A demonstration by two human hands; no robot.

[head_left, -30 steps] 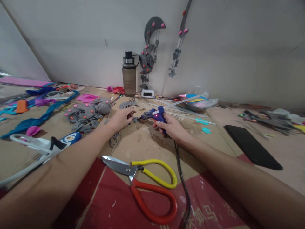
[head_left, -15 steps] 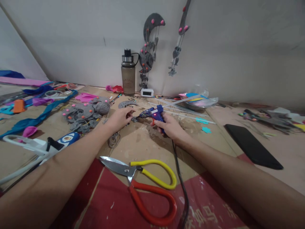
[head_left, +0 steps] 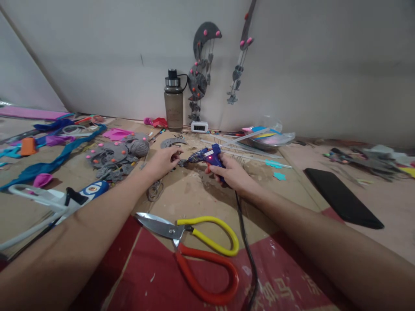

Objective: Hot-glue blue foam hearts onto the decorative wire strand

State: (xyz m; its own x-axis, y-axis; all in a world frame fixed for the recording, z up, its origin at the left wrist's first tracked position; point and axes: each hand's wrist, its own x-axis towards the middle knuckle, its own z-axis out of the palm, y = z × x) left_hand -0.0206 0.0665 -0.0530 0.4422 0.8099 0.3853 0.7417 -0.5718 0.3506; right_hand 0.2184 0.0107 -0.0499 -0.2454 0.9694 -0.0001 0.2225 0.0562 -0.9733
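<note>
My right hand [head_left: 231, 170] is wrapped round the grip of a blue glue gun [head_left: 212, 154]; a small red light glows on its side. The gun's nozzle points left, down at a small grey felt piece [head_left: 183, 163]. At that piece's left edge, the fingers of my left hand [head_left: 166, 162] are pinched together; the fingertips partly hide what they grip. Thin grey yarn [head_left: 154, 190] trails below my left wrist. Behind the fingers lies a grey felt crescent [head_left: 173, 141]. Large scissors [head_left: 175, 231] with yellow and red handles lie partly open, nearer to me.
Left are a heap of grey felt with pink dots [head_left: 112, 155], a yarn ball [head_left: 139, 147] and blue fabric strips [head_left: 61, 160]. A bottle [head_left: 174, 108] and small clock [head_left: 199, 126] stand by the wall. Glue sticks [head_left: 256, 156] and a black phone [head_left: 343, 196] lie right. The gun's cord [head_left: 244, 233] runs toward me.
The glue gun's nozzle has shifted slightly over the grey felt piece. Both hands stay almost in place; the view has moved a little.
</note>
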